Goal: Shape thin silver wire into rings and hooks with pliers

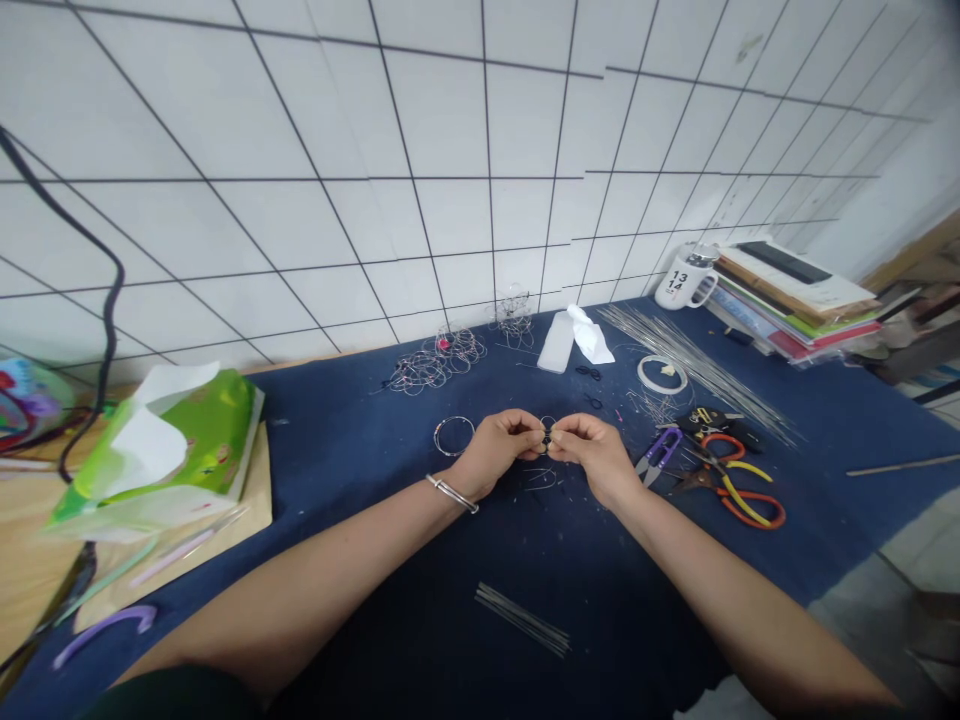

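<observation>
My left hand (pixel 508 445) and my right hand (pixel 589 445) meet over the dark blue cloth, thumbs and fingertips pinched close together. Between them they hold a small thin wire piece (pixel 548 422), its loop showing just above the fingertips; the rest is hidden. A silver bangle sits on my left wrist. Just left of that hand lies a wire ring (pixel 454 436). Loose bent wires (pixel 541 480) lie below the fingertips. To the right of my right hand are purple thread snips (pixel 660 455) and pliers (pixel 697 478).
Tangled wire rings (pixel 439 360) lie by the tiled wall. At right are a wire coil (pixel 662 375), long straight wires (pixel 697 365), orange-handled scissors (pixel 739 485), a mug (pixel 684 278) and stacked books (pixel 795 300). Short wires (pixel 523 620) lie in front; a tissue pack (pixel 172 440) is left.
</observation>
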`<state>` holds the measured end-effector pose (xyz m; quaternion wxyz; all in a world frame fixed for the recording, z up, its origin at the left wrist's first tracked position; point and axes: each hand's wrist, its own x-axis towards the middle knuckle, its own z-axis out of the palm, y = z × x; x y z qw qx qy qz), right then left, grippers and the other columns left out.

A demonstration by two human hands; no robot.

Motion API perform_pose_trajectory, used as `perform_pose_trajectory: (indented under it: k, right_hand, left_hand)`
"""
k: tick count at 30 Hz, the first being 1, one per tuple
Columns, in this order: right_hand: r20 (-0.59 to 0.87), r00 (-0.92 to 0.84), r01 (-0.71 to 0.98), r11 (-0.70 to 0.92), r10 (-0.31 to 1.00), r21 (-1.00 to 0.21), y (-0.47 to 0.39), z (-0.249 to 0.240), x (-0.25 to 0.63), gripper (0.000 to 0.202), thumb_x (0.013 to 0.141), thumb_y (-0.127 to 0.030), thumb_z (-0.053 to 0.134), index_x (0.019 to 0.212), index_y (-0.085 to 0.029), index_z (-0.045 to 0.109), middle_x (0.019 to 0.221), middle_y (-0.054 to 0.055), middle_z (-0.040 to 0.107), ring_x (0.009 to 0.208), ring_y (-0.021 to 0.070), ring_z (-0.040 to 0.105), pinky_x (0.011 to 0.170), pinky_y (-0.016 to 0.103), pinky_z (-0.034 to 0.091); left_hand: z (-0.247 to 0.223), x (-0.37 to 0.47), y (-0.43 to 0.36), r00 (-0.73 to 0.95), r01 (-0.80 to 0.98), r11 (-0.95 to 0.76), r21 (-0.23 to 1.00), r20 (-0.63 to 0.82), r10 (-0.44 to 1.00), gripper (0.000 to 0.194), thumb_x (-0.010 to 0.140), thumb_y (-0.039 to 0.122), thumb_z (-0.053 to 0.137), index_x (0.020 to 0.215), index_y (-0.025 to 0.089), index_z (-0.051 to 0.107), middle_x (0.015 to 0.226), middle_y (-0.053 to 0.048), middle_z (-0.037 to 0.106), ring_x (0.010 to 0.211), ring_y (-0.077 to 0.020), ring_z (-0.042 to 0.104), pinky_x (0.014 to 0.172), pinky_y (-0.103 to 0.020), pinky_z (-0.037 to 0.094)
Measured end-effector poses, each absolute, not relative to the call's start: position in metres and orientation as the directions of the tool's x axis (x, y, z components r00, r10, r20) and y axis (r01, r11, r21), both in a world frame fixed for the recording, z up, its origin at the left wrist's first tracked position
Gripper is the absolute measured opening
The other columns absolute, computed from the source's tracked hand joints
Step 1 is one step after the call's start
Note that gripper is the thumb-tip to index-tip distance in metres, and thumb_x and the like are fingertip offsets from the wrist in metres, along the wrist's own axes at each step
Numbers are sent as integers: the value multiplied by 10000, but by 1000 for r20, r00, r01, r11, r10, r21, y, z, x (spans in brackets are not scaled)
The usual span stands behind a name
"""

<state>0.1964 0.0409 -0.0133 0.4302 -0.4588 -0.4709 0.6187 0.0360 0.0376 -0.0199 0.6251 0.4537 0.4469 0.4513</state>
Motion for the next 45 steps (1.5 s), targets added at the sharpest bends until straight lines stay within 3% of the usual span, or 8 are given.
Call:
perform_pose_trajectory:
  k: [18, 22, 24, 28, 32, 36, 42, 45]
  right_hand:
    - [-177, -246, -74, -201, 953, -977, 43, -12, 198, 245, 632, -356, 662, 770, -159, 616, 685, 6, 605, 646, 119, 580, 689, 329, 507]
    - [-172, -295, 64, -160, 940, -985, 53, -8, 212, 298, 664, -389, 627, 859, -163, 638, 729, 27, 628, 654, 140, 593, 666, 337, 499]
    - [-93, -263, 234, -30, 960, -972, 60, -6, 222, 286, 712, -395, 576, 888, -181, 645, 757, 32, 641, 668, 150, 596, 668, 335, 482]
    - [180, -347, 644, 374, 920, -667, 70, -9, 234, 174, 767, -296, 543, 872, -214, 655, 869, 31, 630, 836, 158, 556, 805, 331, 400]
    - [205, -504, 739, 542, 839, -400, 71, -14, 232, 169, 790, -244, 531, 919, -211, 635, 885, 43, 600, 885, 150, 505, 817, 306, 355]
    - [185, -554, 758, 584, 812, -291, 70, -19, 228, 144, 822, -212, 479, 822, -193, 621, 824, 40, 567, 844, 145, 482, 782, 286, 338]
    - [178, -594, 772, 618, 784, -148, 70, -20, 225, 161, 833, -163, 422, 765, -159, 569, 781, 66, 528, 788, 168, 448, 750, 295, 323]
    - [187, -601, 772, 625, 777, -117, 68, -17, 224, 164, 835, -148, 403, 773, -161, 555, 779, 67, 520, 784, 174, 438, 743, 298, 320]
  left_hand:
    - [-22, 35, 39, 200, -123, 179, 976, -152, 968, 180, 691, 268, 627, 794, 125, 590, 714, -22, 605, 638, -94, 582, 635, -238, 488]
    - [-19, 27, 46, 261, -16, 168, 986, -159, 952, 173, 695, 255, 616, 815, 132, 590, 684, -24, 604, 645, -107, 590, 621, -242, 490]
    - [-16, 21, 50, 330, 71, 151, 986, -166, 929, 174, 692, 255, 612, 821, 139, 597, 684, -27, 607, 639, -114, 590, 604, -242, 488]
    - [-7, 12, 50, 521, 277, 42, 960, -187, 833, 169, 720, 269, 568, 838, 160, 622, 695, -30, 617, 616, -122, 588, 564, -226, 470]
    - [5, 10, 44, 623, 456, -269, 848, -88, 777, 163, 750, 283, 535, 813, 194, 657, 697, -15, 627, 598, -118, 573, 570, -211, 433]
    - [13, 8, 44, 594, 614, -496, 614, 54, 802, 176, 775, 308, 519, 798, 213, 665, 781, -16, 631, 732, -143, 572, 689, -230, 415]
    - [3, 6, 52, 442, 798, -470, 379, 164, 882, 206, 836, 290, 442, 919, 209, 612, 882, -34, 587, 826, -146, 546, 753, -246, 413]
    - [-6, 7, 55, 484, 791, -528, 308, 211, 849, 194, 838, 279, 449, 910, 198, 609, 864, -45, 574, 872, -158, 527, 781, -263, 410]
